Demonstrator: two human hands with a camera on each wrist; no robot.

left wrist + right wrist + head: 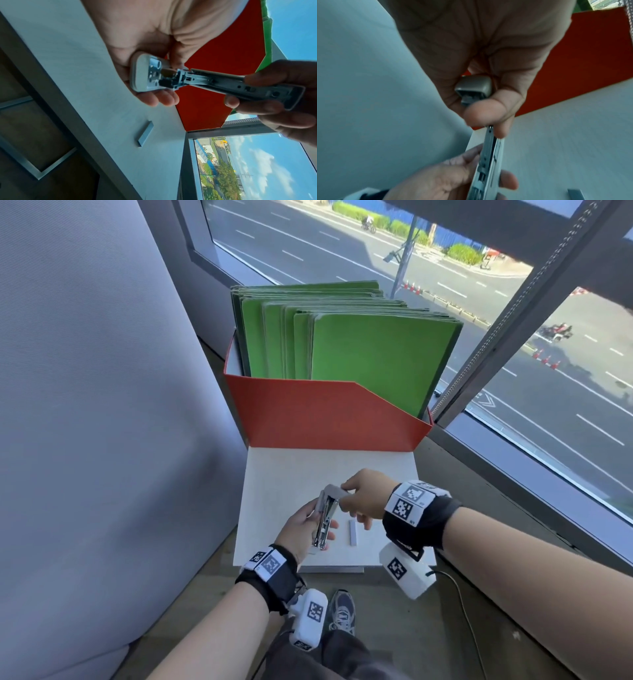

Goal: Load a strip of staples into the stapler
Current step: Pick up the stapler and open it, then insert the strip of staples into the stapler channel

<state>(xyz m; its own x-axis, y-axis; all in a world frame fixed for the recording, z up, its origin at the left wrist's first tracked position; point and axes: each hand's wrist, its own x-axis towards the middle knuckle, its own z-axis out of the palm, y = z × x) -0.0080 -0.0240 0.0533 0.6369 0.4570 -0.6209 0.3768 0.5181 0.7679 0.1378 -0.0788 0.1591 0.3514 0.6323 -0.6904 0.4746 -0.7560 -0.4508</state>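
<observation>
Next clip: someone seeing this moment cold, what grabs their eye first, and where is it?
Probably the red cardboard file box packed with upright green folders, at the far end of the white tabletop by the window. Nearer, the left hand and right hand hold a silver metal stapler swung open above the table. A grey strip of staples lies loose just right of it.
</observation>
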